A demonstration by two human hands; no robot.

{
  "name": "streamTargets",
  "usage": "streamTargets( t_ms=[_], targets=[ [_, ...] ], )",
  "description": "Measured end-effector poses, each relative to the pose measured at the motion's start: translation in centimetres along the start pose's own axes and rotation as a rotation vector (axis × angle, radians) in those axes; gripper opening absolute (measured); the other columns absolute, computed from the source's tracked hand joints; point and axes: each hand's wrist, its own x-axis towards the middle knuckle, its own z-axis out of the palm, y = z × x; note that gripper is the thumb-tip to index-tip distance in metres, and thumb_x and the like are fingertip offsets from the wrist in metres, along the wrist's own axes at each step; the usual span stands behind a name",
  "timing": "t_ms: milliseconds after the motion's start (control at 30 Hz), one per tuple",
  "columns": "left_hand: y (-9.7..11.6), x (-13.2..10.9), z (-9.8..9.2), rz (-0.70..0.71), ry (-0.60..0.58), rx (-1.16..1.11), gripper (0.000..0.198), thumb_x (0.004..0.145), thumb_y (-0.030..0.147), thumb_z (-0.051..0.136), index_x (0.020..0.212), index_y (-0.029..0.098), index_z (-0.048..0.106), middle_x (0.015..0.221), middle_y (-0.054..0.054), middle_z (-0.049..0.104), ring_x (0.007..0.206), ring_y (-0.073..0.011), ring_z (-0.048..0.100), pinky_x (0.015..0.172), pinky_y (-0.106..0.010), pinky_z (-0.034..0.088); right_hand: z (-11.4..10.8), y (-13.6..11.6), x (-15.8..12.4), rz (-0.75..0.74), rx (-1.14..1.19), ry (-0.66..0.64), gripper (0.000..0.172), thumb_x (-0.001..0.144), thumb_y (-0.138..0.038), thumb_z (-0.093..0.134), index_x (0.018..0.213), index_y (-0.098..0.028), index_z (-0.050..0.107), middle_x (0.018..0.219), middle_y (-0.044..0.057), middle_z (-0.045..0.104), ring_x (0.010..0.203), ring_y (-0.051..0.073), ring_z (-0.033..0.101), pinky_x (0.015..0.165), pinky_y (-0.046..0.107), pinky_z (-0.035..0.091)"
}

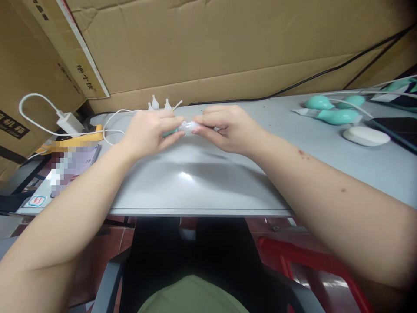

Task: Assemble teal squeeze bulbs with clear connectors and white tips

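Above the grey desk [156, 184], both hands meet at a small translucent plastic piece joined to a teal bulb. My left hand [151, 130] is closed around the teal bulb [170, 132], most of which its fingers hide. The thumb and fingers of my right hand [224, 128] pinch the right end of the translucent plastic piece [187, 127]. Just behind my left hand stand several white pointed nozzles [155, 102], their lower parts hidden by the hand.
Several teal bulbs [339, 116] lie at the right, beside a white oval case [366, 135] and a black flat object [395, 128]. At the left are a phone [87, 158], a white charger [70, 124] and a yellow power strip [94, 132]. Cardboard [228, 48] walls the back.
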Motion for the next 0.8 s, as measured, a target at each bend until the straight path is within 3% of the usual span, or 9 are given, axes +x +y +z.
streamTargets(
  t_ms=[333, 533, 667, 800],
  targets=[
    [-0.3, -0.2, 0.9, 0.041, 0.044, 0.017, 0.058, 0.124, 0.072, 0.049, 0.116, 0.03, 0.087, 0.085, -0.006, 0.071, 0.08, -0.0266, 0.075, 0.083, -0.046, 0.063, 0.0, -0.7, 0.2, 0.09, 0.056, -0.031, 0.064, 0.124, -0.076, 0.066, 0.086, -0.027, 0.084, 0.073, 0.0, 0.056, 0.07, 0.018, 0.054, 0.072, 0.038, 0.048],
    [0.1, 0.5, 0.8, -0.034, 0.055, -0.159, 0.056, 0.124, 0.072, 0.055, 0.12, 0.028, 0.091, 0.095, -0.007, 0.082, 0.088, -0.0261, 0.078, 0.087, -0.043, 0.062, 0.2, -1.2, 0.7, 0.325, 0.301, 0.09, 0.054, 0.106, -0.081, 0.092, 0.097, -0.027, 0.092, 0.086, 0.003, 0.076, 0.078, 0.021, 0.062, 0.071, 0.039, 0.053],
    [1.4, 1.3, 0.8, -0.072, 0.082, -0.339, 0.052, 0.126, 0.066, 0.056, 0.125, 0.029, 0.093, 0.104, -0.006, 0.088, 0.095, -0.025, 0.08, 0.095, -0.043, 0.063, 1.1, -1.9, 1.3, 0.421, 0.537, 0.195, 0.053, 0.091, -0.076, 0.109, 0.103, -0.027, 0.093, 0.092, 0.004, 0.08, 0.08, 0.02, 0.065, 0.072, 0.037, 0.059],
    [2.2, 1.3, 0.7, -0.028, 0.023, -0.365, 0.051, 0.123, 0.069, 0.059, 0.125, 0.031, 0.092, 0.109, -0.006, 0.09, 0.097, -0.0269, 0.081, 0.097, -0.046, 0.066, 1.8, -2.8, 1.5, 0.447, 0.644, 0.166, 0.047, 0.092, -0.068, 0.11, 0.099, -0.026, 0.091, 0.102, 0.006, 0.087, 0.083, 0.02, 0.071, 0.075, 0.037, 0.064]
  ],
)
